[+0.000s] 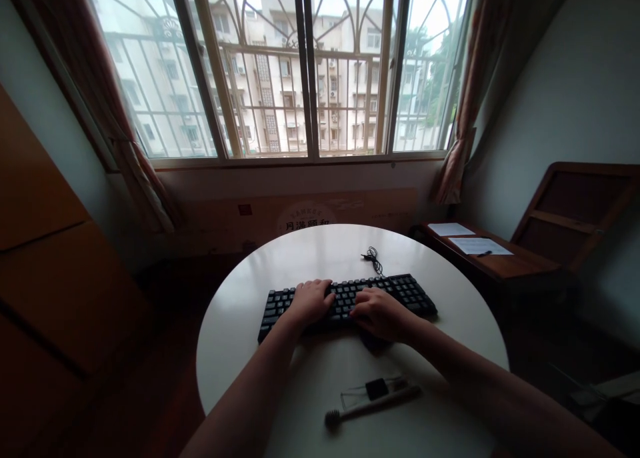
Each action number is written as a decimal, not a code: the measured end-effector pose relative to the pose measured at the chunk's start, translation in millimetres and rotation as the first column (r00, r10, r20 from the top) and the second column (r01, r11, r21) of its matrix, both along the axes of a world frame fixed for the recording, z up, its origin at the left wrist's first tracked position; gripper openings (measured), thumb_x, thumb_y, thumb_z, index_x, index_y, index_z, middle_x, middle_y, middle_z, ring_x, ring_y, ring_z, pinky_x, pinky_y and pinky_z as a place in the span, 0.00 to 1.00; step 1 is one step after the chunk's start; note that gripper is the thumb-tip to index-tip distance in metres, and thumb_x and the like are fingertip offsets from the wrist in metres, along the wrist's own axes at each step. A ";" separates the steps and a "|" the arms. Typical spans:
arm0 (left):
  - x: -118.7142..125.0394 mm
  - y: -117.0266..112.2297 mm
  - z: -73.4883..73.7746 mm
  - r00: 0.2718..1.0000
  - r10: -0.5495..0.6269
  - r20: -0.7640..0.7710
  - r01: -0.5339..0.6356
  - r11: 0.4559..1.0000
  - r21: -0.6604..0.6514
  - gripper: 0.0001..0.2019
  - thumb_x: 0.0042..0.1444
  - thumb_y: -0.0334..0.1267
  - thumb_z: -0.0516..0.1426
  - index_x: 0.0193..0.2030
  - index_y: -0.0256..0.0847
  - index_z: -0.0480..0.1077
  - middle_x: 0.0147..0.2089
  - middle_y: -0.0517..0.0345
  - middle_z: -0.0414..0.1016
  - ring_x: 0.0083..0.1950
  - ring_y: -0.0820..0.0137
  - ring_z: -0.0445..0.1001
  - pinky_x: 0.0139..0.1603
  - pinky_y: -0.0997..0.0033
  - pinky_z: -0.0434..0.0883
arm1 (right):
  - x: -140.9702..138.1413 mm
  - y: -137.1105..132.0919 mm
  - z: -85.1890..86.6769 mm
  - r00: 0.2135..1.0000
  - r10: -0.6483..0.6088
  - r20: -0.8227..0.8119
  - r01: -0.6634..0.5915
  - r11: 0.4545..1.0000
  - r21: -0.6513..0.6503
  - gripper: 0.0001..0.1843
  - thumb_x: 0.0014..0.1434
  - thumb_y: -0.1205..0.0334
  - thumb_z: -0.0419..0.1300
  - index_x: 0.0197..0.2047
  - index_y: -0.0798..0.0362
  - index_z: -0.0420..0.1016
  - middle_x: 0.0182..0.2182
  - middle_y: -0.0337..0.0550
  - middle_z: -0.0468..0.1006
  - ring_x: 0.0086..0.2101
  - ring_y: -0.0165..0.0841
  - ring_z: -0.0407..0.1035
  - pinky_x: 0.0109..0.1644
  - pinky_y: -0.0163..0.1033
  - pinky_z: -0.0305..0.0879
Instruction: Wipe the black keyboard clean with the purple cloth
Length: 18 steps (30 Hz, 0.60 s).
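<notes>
A black keyboard (345,305) lies across a round white table (235,371), its coiled cable (373,261) behind it. My left hand (311,300) rests over the keyboard's left part, palm down, fingers stretched out onto the keys and thumb apart. Over the middle keys is my right hand (383,313), its fingers curled in and the thumb and fingertips close together. Whatever may be between those fingertips is too small to make out. Nearer me lies a thin-handled brush (373,408) with a round dark head. Beside it is a small black piece with thin wire loops (377,389).
A dark flat item (375,342) shows partly under my right wrist. To the right, a wooden surface (535,265) bears paper sheets (480,246) and a pen (484,253). A long printed carton (380,211) stands below the barred window. Orange-brown cabinets (55,271) are at left.
</notes>
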<state>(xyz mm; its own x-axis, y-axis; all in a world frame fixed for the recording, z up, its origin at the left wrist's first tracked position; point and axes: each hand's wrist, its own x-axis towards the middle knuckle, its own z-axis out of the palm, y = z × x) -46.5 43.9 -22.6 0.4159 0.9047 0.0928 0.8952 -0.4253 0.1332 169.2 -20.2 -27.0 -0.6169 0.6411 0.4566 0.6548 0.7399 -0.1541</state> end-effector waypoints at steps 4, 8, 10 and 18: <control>-0.5 -0.3 1.2 1.000 0.004 -0.006 -0.004 1.000 -0.003 0.25 0.64 0.49 0.49 0.64 0.44 0.65 0.63 0.50 0.72 0.62 0.54 0.69 0.63 0.54 0.62 | 7.3 3.6 1.3 1.000 -0.004 -0.003 0.003 1.000 -0.030 0.04 0.58 0.65 0.66 0.36 0.48 0.83 0.32 0.39 0.79 0.36 0.33 0.71 0.44 0.38 0.62; -0.7 0.7 0.3 1.000 0.000 -0.010 0.000 1.000 -0.002 0.25 0.64 0.50 0.48 0.65 0.44 0.65 0.63 0.50 0.71 0.62 0.54 0.69 0.63 0.53 0.62 | 8.8 5.0 -1.4 1.000 -0.018 0.010 0.018 1.000 -0.024 0.04 0.57 0.66 0.66 0.35 0.48 0.82 0.32 0.38 0.78 0.35 0.32 0.69 0.43 0.38 0.61; -0.5 1.7 -0.7 1.000 -0.002 -0.011 0.002 1.000 0.005 0.25 0.64 0.50 0.48 0.65 0.43 0.65 0.63 0.50 0.72 0.61 0.54 0.69 0.63 0.53 0.63 | 4.8 3.9 -5.0 1.000 -0.025 0.012 0.025 1.000 0.007 0.04 0.57 0.66 0.65 0.35 0.49 0.81 0.32 0.38 0.78 0.35 0.33 0.68 0.43 0.39 0.61; -1.0 1.3 0.0 1.000 -0.008 0.002 0.008 1.000 0.009 0.25 0.64 0.49 0.49 0.64 0.43 0.66 0.62 0.50 0.72 0.61 0.53 0.69 0.62 0.51 0.63 | -3.1 0.4 -10.0 0.997 -0.072 -0.009 0.072 0.996 0.045 0.02 0.57 0.65 0.65 0.35 0.49 0.79 0.32 0.39 0.77 0.37 0.35 0.67 0.45 0.41 0.59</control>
<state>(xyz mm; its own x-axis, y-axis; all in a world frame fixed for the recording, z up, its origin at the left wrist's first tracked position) -47.4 45.1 -22.6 0.4229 0.9004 0.1020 0.8916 -0.4336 0.1306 166.1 -19.8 -37.1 -0.5662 0.6624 0.4906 0.7058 0.6970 -0.1265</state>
